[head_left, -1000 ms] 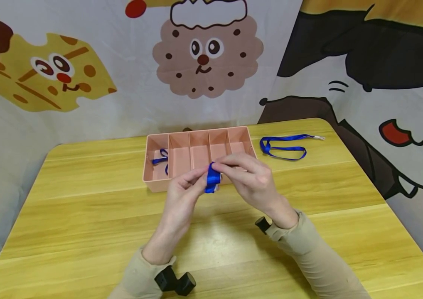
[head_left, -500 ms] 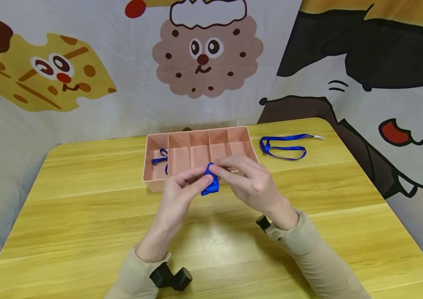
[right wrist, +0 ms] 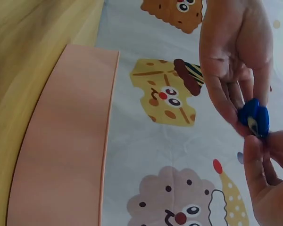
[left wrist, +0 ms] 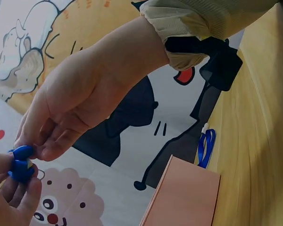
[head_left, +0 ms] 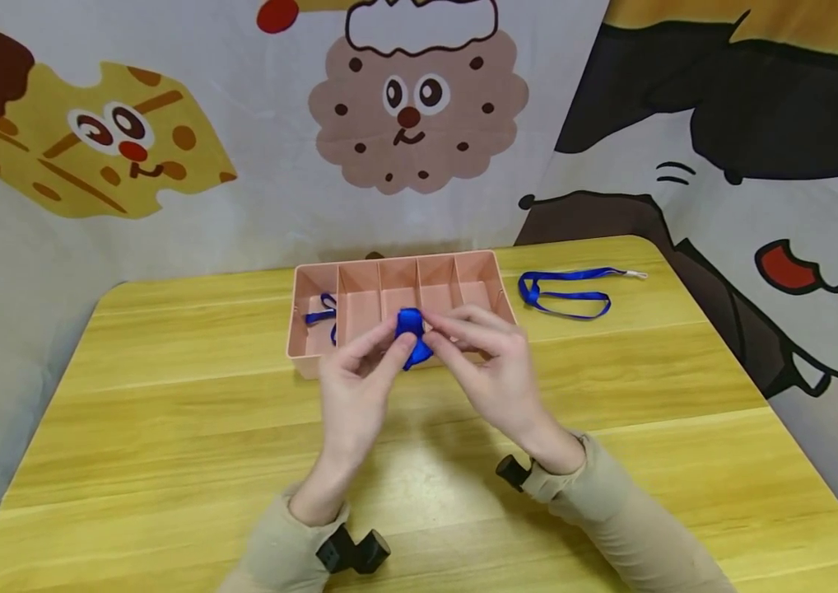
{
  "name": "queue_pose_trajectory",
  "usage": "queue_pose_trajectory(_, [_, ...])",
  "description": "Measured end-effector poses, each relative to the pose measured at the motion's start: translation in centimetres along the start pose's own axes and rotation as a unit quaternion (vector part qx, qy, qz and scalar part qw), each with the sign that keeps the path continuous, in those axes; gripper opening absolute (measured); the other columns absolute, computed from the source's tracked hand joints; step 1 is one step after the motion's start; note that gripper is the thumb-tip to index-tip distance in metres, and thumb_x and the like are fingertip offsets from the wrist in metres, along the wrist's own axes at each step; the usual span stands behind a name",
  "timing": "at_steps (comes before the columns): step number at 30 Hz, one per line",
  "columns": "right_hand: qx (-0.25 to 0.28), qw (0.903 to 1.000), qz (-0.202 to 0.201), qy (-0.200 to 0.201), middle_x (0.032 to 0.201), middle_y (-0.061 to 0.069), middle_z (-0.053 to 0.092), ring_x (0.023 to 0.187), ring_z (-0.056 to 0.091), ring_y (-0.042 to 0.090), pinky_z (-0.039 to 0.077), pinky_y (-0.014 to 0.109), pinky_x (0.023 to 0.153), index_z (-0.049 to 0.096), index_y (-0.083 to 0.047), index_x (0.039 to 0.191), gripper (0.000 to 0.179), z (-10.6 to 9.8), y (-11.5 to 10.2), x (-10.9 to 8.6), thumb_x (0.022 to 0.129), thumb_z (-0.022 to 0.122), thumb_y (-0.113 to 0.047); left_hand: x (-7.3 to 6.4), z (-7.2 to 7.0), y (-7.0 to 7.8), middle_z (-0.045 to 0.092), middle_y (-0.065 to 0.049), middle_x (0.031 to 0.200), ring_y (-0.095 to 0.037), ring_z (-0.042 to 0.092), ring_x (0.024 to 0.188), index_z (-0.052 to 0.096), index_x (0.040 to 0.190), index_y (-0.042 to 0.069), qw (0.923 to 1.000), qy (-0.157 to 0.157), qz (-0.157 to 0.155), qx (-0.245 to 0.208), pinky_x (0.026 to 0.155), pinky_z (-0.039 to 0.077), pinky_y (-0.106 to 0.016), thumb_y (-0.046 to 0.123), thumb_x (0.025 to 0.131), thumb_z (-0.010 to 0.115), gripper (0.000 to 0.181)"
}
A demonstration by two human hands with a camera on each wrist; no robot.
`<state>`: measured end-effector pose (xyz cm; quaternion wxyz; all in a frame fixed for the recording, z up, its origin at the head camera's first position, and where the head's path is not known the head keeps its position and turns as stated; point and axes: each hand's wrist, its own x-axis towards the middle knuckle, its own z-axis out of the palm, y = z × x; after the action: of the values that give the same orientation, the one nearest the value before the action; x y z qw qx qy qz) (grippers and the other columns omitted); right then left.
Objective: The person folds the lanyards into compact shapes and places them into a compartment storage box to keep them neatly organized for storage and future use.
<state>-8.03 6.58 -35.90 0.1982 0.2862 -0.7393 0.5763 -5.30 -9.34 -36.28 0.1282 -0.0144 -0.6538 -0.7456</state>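
Observation:
In the head view a blue lanyard (head_left: 412, 325), wound into a small flat bundle, is held up in front of the pink box. My left hand (head_left: 352, 399) pinches its left side between thumb and fingers. From the other side, the fingertips of my right hand (head_left: 496, 371) pinch its right edge. Up close in the left wrist view, the bundle (left wrist: 22, 165) shows several blue layers and a small metal loop beside it. The right wrist view shows the bundle (right wrist: 254, 117) between both sets of fingertips, with a pale part inside the fold.
The pink box (head_left: 300, 359) with several compartments stands at the table's back. Its leftmost compartment holds a blue lanyard (head_left: 321, 316). Another blue lanyard (head_left: 565, 294) with a metal clip lies loosely looped to the right of the box. A cartoon-printed cloth (head_left: 241, 239) hangs behind.
The bundle has turned in the fingers and come up slightly. My left hand has risen with it, and the right hand has changed its hold at the edge. The view has shifted a little.

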Motion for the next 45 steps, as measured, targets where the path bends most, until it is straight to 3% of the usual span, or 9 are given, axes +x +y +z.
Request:
queue_pose_trajectory(4, [-0.002, 0.9997, -0.010, 0.021, 0.094, 0.021, 0.076, 0.089, 0.069, -0.001, 0.065, 0.022, 0.075, 0.076, 0.010, 0.114, 0.027, 0.3, 0.1, -0.2, 0.088, 0.074, 0.015, -0.1, 0.2, -0.1, 0.070, -0.037, 0.121, 0.004, 0.075, 0.096, 0.067, 0.125, -0.016, 0.9999, -0.003, -0.007, -0.011, 0.086, 0.062, -0.017, -0.007, 0.095, 0.070, 0.031])
queue_pose_trajectory(11, [-0.003, 0.9980, -0.036, 0.051, 0.099, 0.024, 0.074, 0.095, 0.069, 0.004, 0.062, 0.017, 0.078, 0.076, 0.011, 0.112, 0.025, 1.0, 0.4, -0.4, 0.087, 0.076, 0.014, 0.0, 0.2, -0.3, 0.075, -0.024, 0.120, -0.001, 0.073, 0.103, 0.067, 0.123, -0.017, 0.9993, -0.001, 0.012, -0.035, 0.091, 0.062, -0.020, -0.011, 0.095, 0.068, 0.029])
queue_pose_trajectory(18, [-0.021, 0.9949, -0.066, 0.073, 0.098, 0.024, 0.075, 0.095, 0.072, 0.013, 0.060, 0.015, 0.079, 0.077, 0.011, 0.110, 0.025, 1.3, 0.6, -0.5, 0.085, 0.078, 0.014, -0.2, 0.4, -0.6, 0.073, -0.034, 0.119, 0.001, 0.075, 0.092, 0.069, 0.128, -0.011, 0.9984, 0.018, 0.052, -0.009, 0.085, 0.063, -0.020, -0.008, 0.094, 0.071, 0.035])
queue_pose_trajectory(25, [-0.027, 0.9934, -0.079, 0.079, 0.096, 0.024, 0.076, 0.091, 0.074, 0.018, 0.060, 0.015, 0.079, 0.078, 0.011, 0.108, 0.024, 1.3, 0.6, -0.5, 0.084, 0.078, 0.013, -0.4, 0.6, -0.8, 0.073, -0.029, 0.124, -0.001, 0.075, 0.105, 0.071, 0.123, -0.011, 0.9968, 0.031, 0.072, -0.011, 0.086, 0.064, -0.025, -0.007, 0.093, 0.073, 0.030])
queue_pose_trajectory(27, [-0.027, 0.9935, -0.077, 0.079, 0.096, 0.024, 0.076, 0.090, 0.074, 0.018, 0.060, 0.015, 0.078, 0.078, 0.012, 0.108, 0.024, 1.3, 0.6, -0.5, 0.084, 0.078, 0.014, -0.4, 0.6, -0.8, 0.076, -0.021, 0.123, -0.001, 0.076, 0.104, 0.071, 0.123, -0.011, 0.9970, 0.028, 0.071, -0.014, 0.086, 0.064, -0.025, -0.007, 0.093, 0.073, 0.030])
queue_pose_trajectory(33, [-0.012, 0.9950, -0.066, 0.073, 0.096, 0.025, 0.075, 0.090, 0.072, 0.009, 0.062, 0.017, 0.074, 0.077, 0.013, 0.109, 0.026, 1.3, 0.5, -0.5, 0.083, 0.077, 0.017, -0.3, 0.4, -0.7, 0.078, 0.023, 0.108, -0.001, 0.076, 0.099, 0.069, 0.122, -0.013, 0.9972, 0.011, 0.067, -0.031, 0.085, 0.064, -0.024, -0.009, 0.093, 0.072, 0.029])
queue_pose_trajectory(39, [0.008, 0.9960, -0.060, 0.065, 0.096, 0.026, 0.074, 0.091, 0.070, 0.003, 0.063, 0.018, 0.075, 0.075, 0.016, 0.108, 0.025, 1.3, 0.5, -0.5, 0.083, 0.076, 0.018, 0.1, 0.1, -0.4, 0.077, 0.024, 0.101, 0.000, 0.076, 0.096, 0.068, 0.121, -0.015, 0.9979, -0.010, 0.051, -0.038, 0.084, 0.064, -0.024, -0.014, 0.092, 0.069, 0.029])
queue_pose_trajectory(45, [0.034, 0.9972, -0.045, 0.048, 0.095, 0.025, 0.073, 0.093, 0.069, 0.002, 0.063, 0.019, 0.077, 0.075, 0.016, 0.110, 0.023, 0.9, 0.5, -0.4, 0.086, 0.075, 0.016, 0.5, -0.4, -0.2, 0.080, 0.018, 0.103, -0.005, 0.077, 0.094, 0.068, 0.123, -0.013, 0.9988, -0.029, 0.004, -0.039, 0.084, 0.065, -0.024, -0.011, 0.092, 0.072, 0.032])
